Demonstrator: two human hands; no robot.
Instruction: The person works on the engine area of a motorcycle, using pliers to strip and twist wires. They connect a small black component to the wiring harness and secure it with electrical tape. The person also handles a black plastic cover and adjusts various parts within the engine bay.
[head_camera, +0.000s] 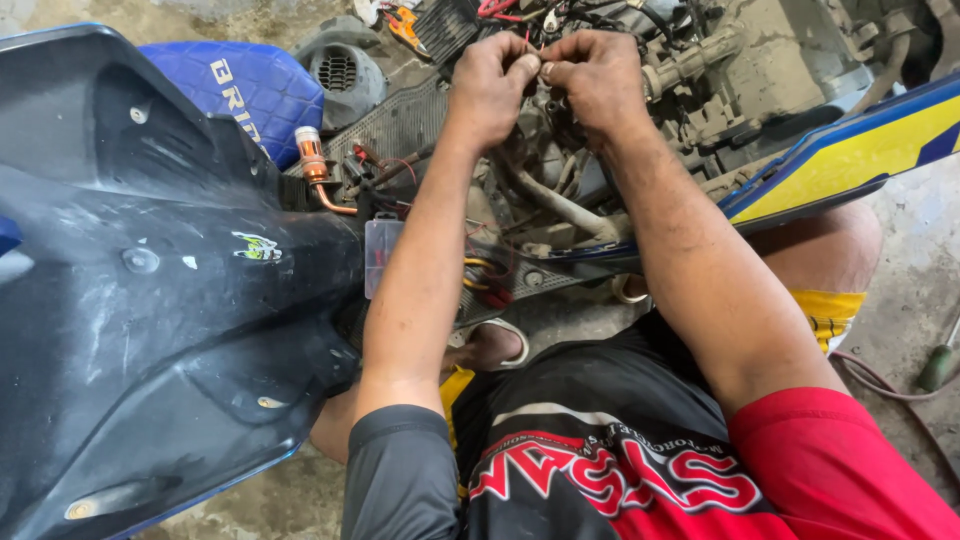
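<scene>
A person sits on the concrete floor (905, 270) and looks down over two bare forearms that reach forward into the stripped, grimy engine bay (740, 70) of a scooter. The left hand (488, 75) and right hand (597, 75) meet knuckle to knuckle at the top centre of the view. Their fingers (522, 66) are pinched shut on a thin red wire end (531, 42) that sits exactly between the two thumbs, so neither hand is nearer. The wire is hair-thin and mostly hidden; its short visible part runs upward, away from the person, toward a tangle of red and black leads (500, 8). To the left lies a dark scuffed plastic body panel (150, 300); to the right, a blue and yellow fairing strip (850, 150).
</scene>
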